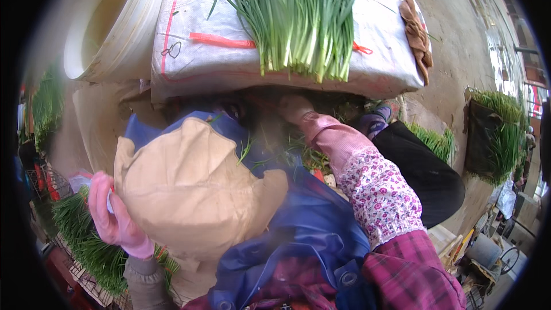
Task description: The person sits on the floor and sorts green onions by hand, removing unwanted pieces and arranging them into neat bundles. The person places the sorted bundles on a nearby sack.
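A loose sheaf of green chives [301, 21] lies on a stuffed white woven sack [387, 47], its pale cut ends towards me. My right hand [295, 107] reaches down into the shadow below the sack's near edge; its fingers are blurred, and what they touch cannot be made out. At the left, my left hand [114, 219], in a pink glove, is curled around a small pale object [111, 203], mostly hidden by the fingers. It is beside the tan cloth [189, 181] over my knee. Bundled chives [86, 241] lie below that hand.
A large white bucket [142, 21] stands left of the sack. A red strip [221, 40] and a brown cloth [415, 34] lie on the sack. More chives [503, 150], partly wrapped in dark sheeting, stand at the right. Chive scraps [316, 157] litter the ground between my legs.
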The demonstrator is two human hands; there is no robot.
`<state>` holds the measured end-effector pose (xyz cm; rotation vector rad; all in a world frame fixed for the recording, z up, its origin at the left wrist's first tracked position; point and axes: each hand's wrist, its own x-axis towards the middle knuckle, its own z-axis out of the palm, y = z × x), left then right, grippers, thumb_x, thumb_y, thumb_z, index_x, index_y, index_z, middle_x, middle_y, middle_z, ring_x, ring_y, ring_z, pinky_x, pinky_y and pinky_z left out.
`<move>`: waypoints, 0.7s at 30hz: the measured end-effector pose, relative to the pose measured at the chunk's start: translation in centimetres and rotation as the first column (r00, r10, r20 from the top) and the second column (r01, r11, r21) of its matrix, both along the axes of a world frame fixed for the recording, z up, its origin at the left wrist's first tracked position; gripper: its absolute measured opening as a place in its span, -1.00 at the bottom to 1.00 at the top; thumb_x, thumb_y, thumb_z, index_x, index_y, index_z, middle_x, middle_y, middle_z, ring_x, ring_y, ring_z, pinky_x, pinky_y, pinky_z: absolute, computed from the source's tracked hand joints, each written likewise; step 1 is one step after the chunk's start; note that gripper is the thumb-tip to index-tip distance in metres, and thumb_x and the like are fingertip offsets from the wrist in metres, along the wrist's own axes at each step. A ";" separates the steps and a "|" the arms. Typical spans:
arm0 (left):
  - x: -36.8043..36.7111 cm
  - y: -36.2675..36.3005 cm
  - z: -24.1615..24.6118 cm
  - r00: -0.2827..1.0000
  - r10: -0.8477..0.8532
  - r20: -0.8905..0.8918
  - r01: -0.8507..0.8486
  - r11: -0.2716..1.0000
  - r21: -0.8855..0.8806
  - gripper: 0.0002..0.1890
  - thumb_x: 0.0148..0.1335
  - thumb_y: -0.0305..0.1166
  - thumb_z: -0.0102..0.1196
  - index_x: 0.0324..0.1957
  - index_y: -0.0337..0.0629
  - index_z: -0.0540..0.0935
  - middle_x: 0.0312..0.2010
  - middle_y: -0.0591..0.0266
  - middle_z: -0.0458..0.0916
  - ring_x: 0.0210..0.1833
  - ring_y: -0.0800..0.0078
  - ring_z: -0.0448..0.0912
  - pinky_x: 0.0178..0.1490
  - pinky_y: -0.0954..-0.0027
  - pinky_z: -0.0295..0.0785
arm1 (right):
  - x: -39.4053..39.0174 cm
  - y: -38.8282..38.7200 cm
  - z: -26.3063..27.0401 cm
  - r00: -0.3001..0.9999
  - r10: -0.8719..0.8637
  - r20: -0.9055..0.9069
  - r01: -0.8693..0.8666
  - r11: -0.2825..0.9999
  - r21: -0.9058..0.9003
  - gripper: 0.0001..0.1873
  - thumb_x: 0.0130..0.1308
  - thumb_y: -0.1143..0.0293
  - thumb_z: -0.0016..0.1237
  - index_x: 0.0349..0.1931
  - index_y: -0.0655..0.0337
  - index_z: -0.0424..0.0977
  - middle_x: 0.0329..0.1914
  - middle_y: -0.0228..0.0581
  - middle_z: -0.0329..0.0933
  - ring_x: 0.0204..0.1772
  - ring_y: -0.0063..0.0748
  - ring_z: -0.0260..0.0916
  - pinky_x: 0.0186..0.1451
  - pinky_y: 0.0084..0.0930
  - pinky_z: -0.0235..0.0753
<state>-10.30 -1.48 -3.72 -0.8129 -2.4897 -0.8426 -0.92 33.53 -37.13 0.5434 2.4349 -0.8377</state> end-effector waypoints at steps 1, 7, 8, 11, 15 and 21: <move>0.2 -0.1 0.0 1.000 0.003 0.019 -0.004 1.000 0.016 -0.73 0.16 -0.74 -0.15 -0.12 -0.44 0.53 -0.08 0.00 0.53 0.02 0.17 0.50 0.14 0.25 0.36 | 0.7 0.0 0.5 0.999 -0.031 0.032 0.031 0.999 0.018 -0.66 0.25 0.15 -0.17 -0.19 0.19 0.53 -0.16 0.01 0.54 -0.08 0.03 0.49 0.02 -0.18 0.45; -0.4 -0.5 -0.9 0.998 -0.031 0.048 0.026 0.994 0.106 -0.73 0.20 -0.74 -0.14 -0.10 -0.40 0.55 -0.01 0.03 0.53 0.02 0.27 0.50 0.13 0.35 0.37 | 4.1 2.5 10.7 0.997 -0.009 0.073 0.010 1.000 -0.017 -0.54 0.07 0.13 -0.01 -0.01 0.11 0.50 -0.11 -0.06 0.56 -0.01 -0.07 0.49 0.06 -0.24 0.45; -0.5 -0.6 -1.1 0.995 -0.076 0.068 0.064 0.984 0.164 -0.74 0.24 -0.70 -0.14 -0.07 -0.40 0.55 -0.01 0.03 0.53 -0.01 0.30 0.51 0.10 0.38 0.39 | 4.8 3.6 14.1 0.995 0.096 0.025 -0.092 0.988 -0.122 -0.58 0.11 0.11 -0.01 -0.05 0.10 0.54 -0.19 -0.12 0.59 -0.08 -0.17 0.53 0.02 -0.29 0.48; -1.0 -1.1 -1.4 0.996 -0.044 0.079 0.034 0.991 0.130 -0.75 0.28 -0.66 -0.15 -0.05 -0.41 0.54 -0.03 0.05 0.55 -0.03 0.33 0.51 0.09 0.39 0.41 | 8.3 9.7 24.8 0.991 0.100 -0.094 -0.136 0.801 -0.583 -0.65 0.25 0.12 -0.07 -0.07 0.08 0.57 -0.29 -0.30 0.62 -0.24 -0.50 0.54 -0.09 -0.47 0.51; -1.8 -1.6 -1.6 0.996 -0.092 -0.018 0.093 0.995 0.042 -0.75 0.30 -0.61 -0.14 -0.02 -0.40 0.53 -0.03 0.07 0.55 -0.03 0.35 0.51 0.09 0.40 0.42 | 18.1 18.5 37.0 0.829 -0.343 -0.443 0.084 0.858 -0.507 -0.57 0.33 0.11 -0.11 0.11 0.15 0.43 -0.04 -0.23 0.53 -0.01 -0.47 0.47 0.11 -0.50 0.44; -3.3 -2.1 -2.0 0.995 -0.090 0.037 0.091 0.995 -0.037 -0.71 0.31 -0.54 -0.12 0.05 -0.36 0.50 0.00 0.12 0.55 -0.01 0.38 0.49 0.10 0.42 0.37 | 37.4 23.1 29.7 0.505 -0.805 -0.312 0.852 0.523 0.030 -0.59 0.30 0.16 -0.05 0.08 0.16 0.46 0.06 -0.24 0.51 0.07 -0.46 0.43 0.19 -0.51 0.34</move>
